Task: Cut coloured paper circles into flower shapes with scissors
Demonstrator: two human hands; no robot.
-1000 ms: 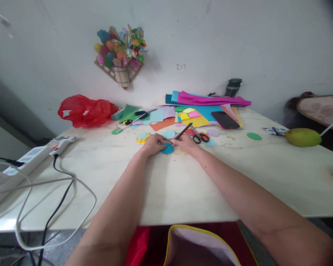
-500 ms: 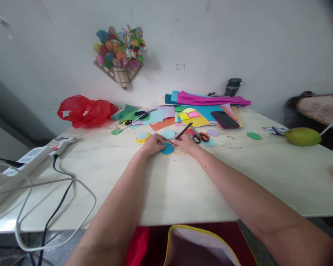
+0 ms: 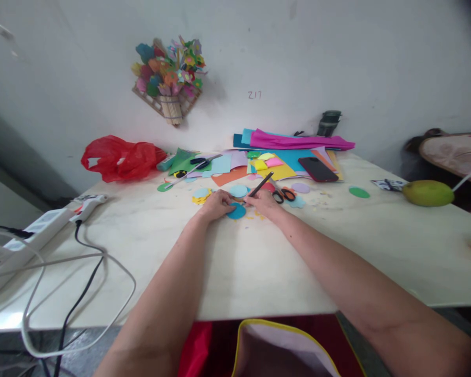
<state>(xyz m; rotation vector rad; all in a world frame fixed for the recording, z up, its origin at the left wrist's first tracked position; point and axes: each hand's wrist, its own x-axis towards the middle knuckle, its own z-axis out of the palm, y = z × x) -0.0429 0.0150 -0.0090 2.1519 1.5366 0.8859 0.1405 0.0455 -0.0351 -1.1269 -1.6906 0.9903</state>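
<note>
My right hand [image 3: 262, 202] is closed around a dark pen [image 3: 262, 183], its upper end slanting up and to the right. A round blue paper piece [image 3: 237, 211] lies on the table between my hands. With bent fingers, my left hand [image 3: 216, 204] holds this circle by its left edge; the fingertips are partly hidden. Just beyond my hands is a light blue circle [image 3: 239, 191]. Yellow cut shapes [image 3: 201, 199] lie left of my left hand. Scissors with black and orange handles [image 3: 283, 195] rest beside my right hand, and tiny yellow scraps are scattered nearby.
Coloured sheets [image 3: 286, 171], a phone [image 3: 317, 169] and dark-handled scissors [image 3: 199, 162] lie farther back. A red plastic bag [image 3: 121, 157] stands at back left. A power strip [image 3: 43, 230] with loose cables is on the left. A green mango-like fruit [image 3: 427, 193] sits at right.
The pen and my right hand have shifted very slightly, up and to the right. My left hand stays at the blue circle.
</note>
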